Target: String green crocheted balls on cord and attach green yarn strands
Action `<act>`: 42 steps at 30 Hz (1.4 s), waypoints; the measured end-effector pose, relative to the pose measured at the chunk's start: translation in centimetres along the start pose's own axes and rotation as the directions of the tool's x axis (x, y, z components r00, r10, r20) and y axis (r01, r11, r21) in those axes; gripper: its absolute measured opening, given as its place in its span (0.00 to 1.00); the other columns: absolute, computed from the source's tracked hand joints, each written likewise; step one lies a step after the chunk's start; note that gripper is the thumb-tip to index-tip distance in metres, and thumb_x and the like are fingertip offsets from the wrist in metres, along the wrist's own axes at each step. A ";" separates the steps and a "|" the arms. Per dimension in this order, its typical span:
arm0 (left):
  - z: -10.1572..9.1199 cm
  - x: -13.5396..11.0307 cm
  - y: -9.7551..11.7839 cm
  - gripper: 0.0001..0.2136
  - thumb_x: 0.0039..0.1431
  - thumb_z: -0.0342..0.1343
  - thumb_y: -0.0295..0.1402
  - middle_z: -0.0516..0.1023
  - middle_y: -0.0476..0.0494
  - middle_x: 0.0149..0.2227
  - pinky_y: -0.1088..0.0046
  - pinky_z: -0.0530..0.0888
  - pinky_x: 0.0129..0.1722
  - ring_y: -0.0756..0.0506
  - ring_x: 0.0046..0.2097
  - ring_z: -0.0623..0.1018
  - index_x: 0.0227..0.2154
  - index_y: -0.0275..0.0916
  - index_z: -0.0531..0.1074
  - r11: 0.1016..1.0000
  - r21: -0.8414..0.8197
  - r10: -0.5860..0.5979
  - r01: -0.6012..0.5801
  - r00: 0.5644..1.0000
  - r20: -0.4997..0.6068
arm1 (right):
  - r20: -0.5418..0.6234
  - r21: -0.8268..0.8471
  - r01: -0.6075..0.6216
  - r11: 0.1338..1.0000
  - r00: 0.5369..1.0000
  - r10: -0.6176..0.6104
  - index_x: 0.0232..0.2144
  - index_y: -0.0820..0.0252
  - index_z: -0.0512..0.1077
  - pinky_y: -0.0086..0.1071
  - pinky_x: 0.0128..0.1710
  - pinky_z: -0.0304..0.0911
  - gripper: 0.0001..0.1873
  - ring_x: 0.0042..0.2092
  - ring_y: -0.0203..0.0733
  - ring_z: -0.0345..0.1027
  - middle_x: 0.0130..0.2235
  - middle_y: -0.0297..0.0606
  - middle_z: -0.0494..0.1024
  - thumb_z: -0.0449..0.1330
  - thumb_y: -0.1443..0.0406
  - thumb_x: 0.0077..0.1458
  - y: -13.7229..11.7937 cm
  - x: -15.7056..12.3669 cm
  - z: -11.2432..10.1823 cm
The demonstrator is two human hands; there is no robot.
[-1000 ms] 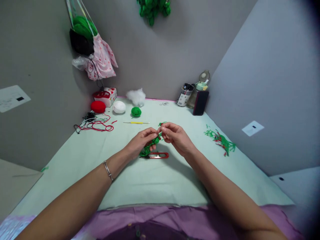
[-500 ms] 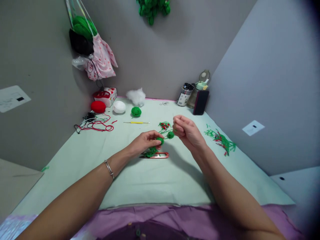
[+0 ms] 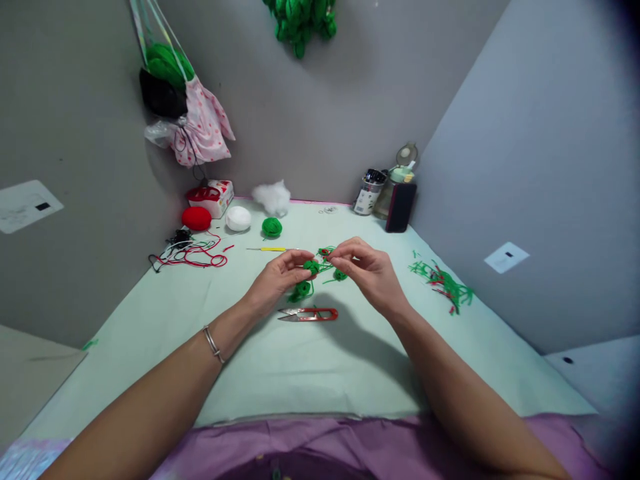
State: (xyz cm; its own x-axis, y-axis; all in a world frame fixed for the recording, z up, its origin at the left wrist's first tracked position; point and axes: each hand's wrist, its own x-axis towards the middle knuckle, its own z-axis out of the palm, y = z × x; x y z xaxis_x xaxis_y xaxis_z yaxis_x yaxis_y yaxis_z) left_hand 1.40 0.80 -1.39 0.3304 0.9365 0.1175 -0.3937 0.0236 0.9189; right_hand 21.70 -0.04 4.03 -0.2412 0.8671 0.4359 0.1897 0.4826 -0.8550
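My left hand [image 3: 277,280] pinches a small green crocheted piece [image 3: 311,267] between thumb and fingertips. Another green crocheted piece [image 3: 301,289] with a loose yarn tail hangs or lies just below those fingers. Close by on the right, my right hand [image 3: 367,270] has thumb and forefinger pressed together; what they hold is too small to make out. Under its fingertips is a green ball-like piece [image 3: 341,274]. Small red-and-green pieces [image 3: 325,252] lie partly hidden behind the fingers. Orange-handled thread snips [image 3: 320,314] rest on the table nearer to me.
A yellow crochet hook [image 3: 273,249], green yarn ball [image 3: 272,227], white ball [image 3: 239,219] and red ball [image 3: 197,218] lie farther back. Tangled yarn [image 3: 193,257] is at left, green scraps [image 3: 445,283] at right. A phone [image 3: 401,208] leans near a pen holder [image 3: 369,193].
My right hand has come from a raised fist to a pinch close beside my left hand. My left hand has moved slightly up and left with the green piece, uncovering the snips.
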 end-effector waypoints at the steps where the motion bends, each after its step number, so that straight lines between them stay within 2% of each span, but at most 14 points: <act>1: 0.0 0.0 0.0 0.15 0.52 0.69 0.32 0.78 0.45 0.44 0.64 0.70 0.55 0.46 0.47 0.77 0.43 0.41 0.77 1.000 -0.001 0.005 -0.005 1.000 -0.016 | -0.009 -0.090 0.058 0.994 0.998 -0.059 0.32 0.59 0.78 0.32 0.30 0.56 0.05 0.31 0.35 0.61 0.31 0.35 0.70 0.65 0.63 0.58 0.0 -0.1 0.2; 5: -0.1 0.0 0.3 0.15 0.51 0.69 0.32 0.79 0.44 0.43 0.63 0.70 0.54 0.45 0.47 0.77 0.43 0.39 0.78 0.999 0.053 0.004 0.000 0.998 -0.064 | 0.043 -0.334 0.222 0.916 0.974 -0.220 0.34 0.59 0.77 0.32 0.30 0.56 0.05 0.29 0.34 0.60 0.29 0.33 0.67 0.60 0.68 0.61 0.2 -0.7 0.7; 9: 0.0 -0.1 0.7 0.14 0.51 0.68 0.31 0.79 0.44 0.43 0.64 0.70 0.53 0.45 0.46 0.77 0.42 0.39 0.78 0.997 0.079 0.011 -0.004 0.996 -0.094 | 0.122 -0.426 0.290 0.857 0.957 -0.263 0.32 0.58 0.74 0.31 0.30 0.56 0.07 0.29 0.35 0.60 0.29 0.34 0.67 0.57 0.71 0.62 0.1 -0.9 0.8; 20: 0.0 -0.2 0.7 0.14 0.50 0.68 0.31 0.79 0.44 0.44 0.66 0.70 0.52 0.46 0.47 0.76 0.41 0.39 0.78 0.992 0.125 0.037 -0.023 0.994 -0.104 | 0.173 -0.496 0.257 0.830 0.965 -0.195 0.30 0.57 0.72 0.33 0.31 0.55 0.09 0.30 0.38 0.60 0.30 0.36 0.67 0.55 0.70 0.63 0.4 -0.9 0.7; 27: -0.1 0.0 0.6 0.14 0.46 0.69 0.30 0.80 0.44 0.43 0.64 0.72 0.51 0.43 0.50 0.76 0.39 0.40 0.79 0.969 0.236 0.093 -0.068 0.991 -0.098 | 0.197 -0.515 0.256 0.818 0.964 -0.178 0.29 0.58 0.71 0.33 0.32 0.53 0.09 0.30 0.38 0.59 0.30 0.36 0.68 0.55 0.73 0.60 0.2 -1.0 0.9; 31: -0.1 -0.1 0.6 0.15 0.46 0.69 0.31 0.80 0.44 0.43 0.65 0.72 0.48 0.43 0.47 0.76 0.39 0.40 0.79 0.977 0.208 0.060 -0.039 0.994 -0.097 | 0.173 -0.431 0.153 0.889 0.981 -0.084 0.29 0.58 0.73 0.32 0.31 0.54 0.08 0.30 0.36 0.59 0.29 0.34 0.67 0.57 0.71 0.60 0.4 -0.8 0.8; 36: 0.1 -0.2 0.8 0.14 0.46 0.70 0.30 0.80 0.44 0.43 0.66 0.72 0.47 0.45 0.45 0.76 0.38 0.40 0.79 0.991 0.131 0.017 -0.007 0.997 -0.082 | 0.158 -0.191 0.000 0.982 0.987 0.031 0.29 0.58 0.75 0.33 0.32 0.55 0.06 0.31 0.36 0.61 0.30 0.34 0.71 0.62 0.65 0.58 1.1 -0.1 0.5; 40: 0.2 -0.3 0.9 0.13 0.46 0.70 0.29 0.80 0.45 0.43 0.66 0.71 0.47 0.47 0.44 0.77 0.36 0.40 0.78 0.997 0.072 -0.005 0.009 0.998 -0.057 | 0.209 0.020 -0.114 0.993 0.972 0.107 0.28 0.59 0.78 0.34 0.34 0.57 0.07 0.33 0.37 0.62 0.30 0.34 0.72 0.66 0.61 0.54 1.8 0.3 0.2; 42: 0.2 -0.3 0.9 0.13 0.46 0.70 0.29 0.80 0.44 0.43 0.65 0.72 0.47 0.46 0.43 0.77 0.36 0.40 0.78 0.997 0.075 0.004 0.000 0.999 -0.051 | 0.212 0.072 -0.144 0.987 0.969 0.126 0.28 0.58 0.79 0.34 0.35 0.57 0.08 0.33 0.38 0.62 0.30 0.34 0.71 0.68 0.59 0.53 2.1 0.4 0.2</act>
State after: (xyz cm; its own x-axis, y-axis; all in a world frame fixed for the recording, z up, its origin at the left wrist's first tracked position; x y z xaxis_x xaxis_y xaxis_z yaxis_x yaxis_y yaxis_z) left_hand 1.11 0.53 -0.53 0.2847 0.9532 0.1021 -0.3287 -0.0030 0.9444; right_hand 21.81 1.28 2.35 -0.4121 0.8746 0.2555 0.1535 0.3430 -0.9267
